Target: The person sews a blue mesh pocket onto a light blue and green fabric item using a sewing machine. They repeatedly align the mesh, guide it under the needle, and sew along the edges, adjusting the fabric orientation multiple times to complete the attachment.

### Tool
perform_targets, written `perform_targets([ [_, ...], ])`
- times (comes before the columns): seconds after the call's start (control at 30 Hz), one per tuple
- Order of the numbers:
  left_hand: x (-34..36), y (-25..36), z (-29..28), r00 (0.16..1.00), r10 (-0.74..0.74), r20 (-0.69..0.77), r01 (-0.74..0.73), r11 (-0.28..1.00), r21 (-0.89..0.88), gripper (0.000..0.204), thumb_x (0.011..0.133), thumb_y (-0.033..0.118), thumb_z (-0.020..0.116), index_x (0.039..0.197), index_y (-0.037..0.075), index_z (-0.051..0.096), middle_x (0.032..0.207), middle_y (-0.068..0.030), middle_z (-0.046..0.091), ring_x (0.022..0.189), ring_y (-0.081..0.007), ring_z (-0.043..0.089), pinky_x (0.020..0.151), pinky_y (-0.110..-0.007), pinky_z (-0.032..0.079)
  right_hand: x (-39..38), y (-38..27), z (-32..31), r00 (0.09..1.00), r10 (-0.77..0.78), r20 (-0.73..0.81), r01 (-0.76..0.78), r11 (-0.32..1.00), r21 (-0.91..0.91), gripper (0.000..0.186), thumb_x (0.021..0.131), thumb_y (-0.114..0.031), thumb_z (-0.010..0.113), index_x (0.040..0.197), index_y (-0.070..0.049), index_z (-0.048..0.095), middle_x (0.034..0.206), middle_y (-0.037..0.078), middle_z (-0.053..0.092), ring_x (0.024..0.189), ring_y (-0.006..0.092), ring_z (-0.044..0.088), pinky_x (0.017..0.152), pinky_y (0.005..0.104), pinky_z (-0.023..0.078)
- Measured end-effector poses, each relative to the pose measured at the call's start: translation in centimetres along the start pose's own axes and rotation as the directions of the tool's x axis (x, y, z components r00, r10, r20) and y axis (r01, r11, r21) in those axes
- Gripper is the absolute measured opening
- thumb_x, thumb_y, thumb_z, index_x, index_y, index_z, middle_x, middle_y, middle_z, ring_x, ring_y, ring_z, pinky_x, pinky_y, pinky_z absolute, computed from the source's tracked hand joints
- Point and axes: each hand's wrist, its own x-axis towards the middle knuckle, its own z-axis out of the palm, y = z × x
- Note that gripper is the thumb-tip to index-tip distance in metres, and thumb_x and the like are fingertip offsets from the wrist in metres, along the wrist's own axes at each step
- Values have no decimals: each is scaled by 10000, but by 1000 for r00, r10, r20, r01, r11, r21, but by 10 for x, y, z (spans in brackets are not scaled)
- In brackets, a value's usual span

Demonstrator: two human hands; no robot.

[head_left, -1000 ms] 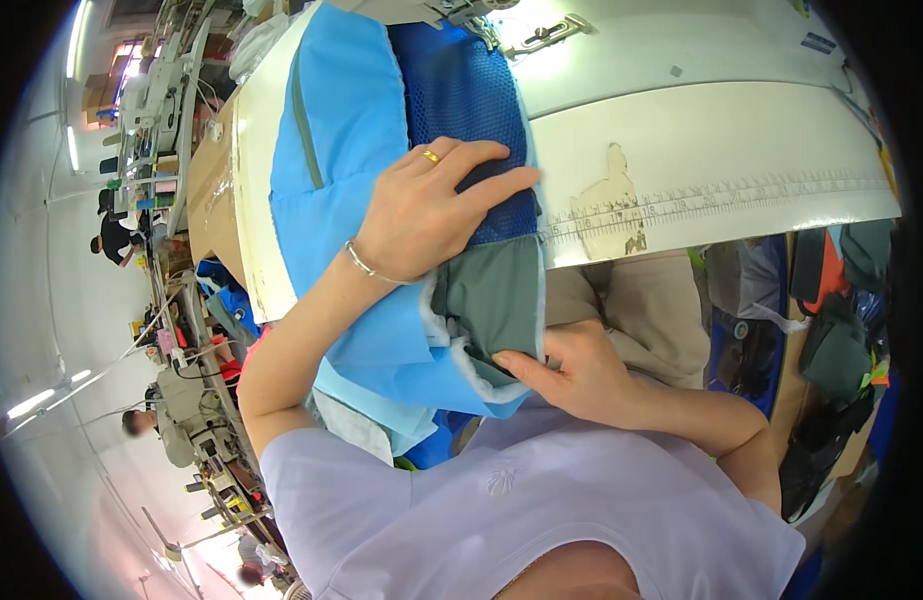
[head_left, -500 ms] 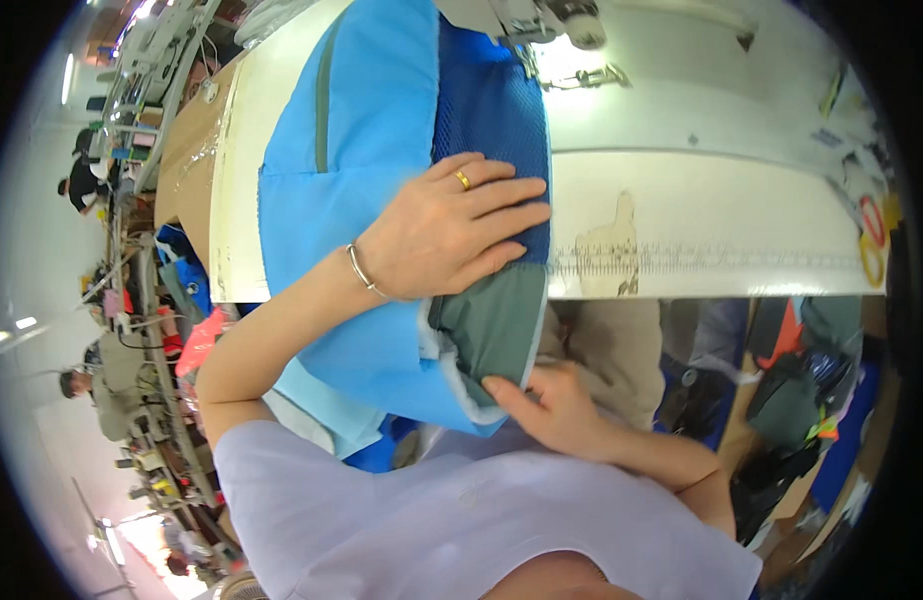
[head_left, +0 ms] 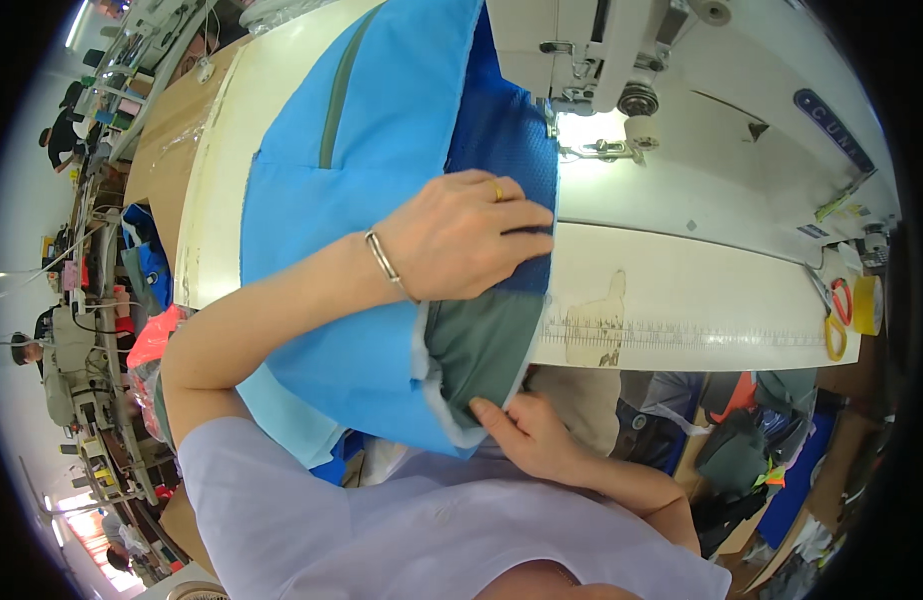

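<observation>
A bright blue fabric bag piece (head_left: 322,215) with a grey-green zip strip (head_left: 347,90) lies across the sewing table. Along its right side run a dark blue mesh panel (head_left: 502,140) and a grey-green cloth panel (head_left: 482,335). My left hand (head_left: 467,235), wearing a ring and bracelet, rests palm down on the mesh, its slightly bent fingers reaching the right edge. Lower down, my right hand (head_left: 537,435) pinches the grey-green panel's edge, thumb on top and the other fingers partly hidden beneath. The mesh edge meets the sewing machine's (head_left: 572,100) lit needle area.
A printed ruler (head_left: 672,333) runs along the table's near edge. Scissors (head_left: 837,315) and a yellow tape roll (head_left: 867,305) sit at the right. Cloth pieces (head_left: 742,440) are heaped below the table. Other people (head_left: 62,140) and machines are at the far left.
My view has shifted, showing more of the sewing machine. My left hand's fingers are more bent and closer together on the mesh. My right hand keeps its pinch on the cloth edge.
</observation>
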Motion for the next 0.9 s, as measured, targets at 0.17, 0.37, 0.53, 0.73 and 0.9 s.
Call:
perform_targets([
  [0.17,17,-24,4,1000,-1,2,0,1000,22,269,803,113,731,1071,116,746,1167,-48,720,1009,-256,692,856,-386,583,16,-13,-14,999,18,-34,-15,995,95,329,1032,-183,616,784,34,615,565,139,568,451,227,519,463,384,403],
  [0.37,20,-40,-8,1000,-7,-12,8,999,50,324,867,121,719,1190,126,732,1247,-80,709,1099,-307,670,966,-414,546,8,-34,-39,883,-463,-79,301,687,-662,168,906,-164,757,832,-39,672,628,56,559,512,226,543,474,359,431],
  [0.53,-21,-28,-57,964,-228,-139,258,927,272,400,888,111,710,1289,104,703,1357,-129,656,1210,-348,632,1029,-425,499,13,-45,-51,758,-650,58,376,363,-853,314,794,-218,808,1029,-30,719,1053,120,678,985,303,652,854,447,529],
  [0.73,-178,-58,-99,246,-952,-184,969,246,24,606,916,431,745,1325,-8,652,1353,-187,650,1254,-297,619,1040,-392,493,12,-38,-44,778,-586,228,558,477,-679,483,807,-303,763,1130,49,696,1221,205,659,1203,374,604,1107,569,424],
  [0.9,-177,-18,-96,-166,-883,439,724,-412,-554,750,856,483,798,1391,-5,602,1328,-178,662,1207,-284,636,1031,-399,506,22,-31,-34,771,-618,157,587,591,-553,438,785,-262,777,1100,34,705,1042,170,676,1020,350,654,922,458,540],
])
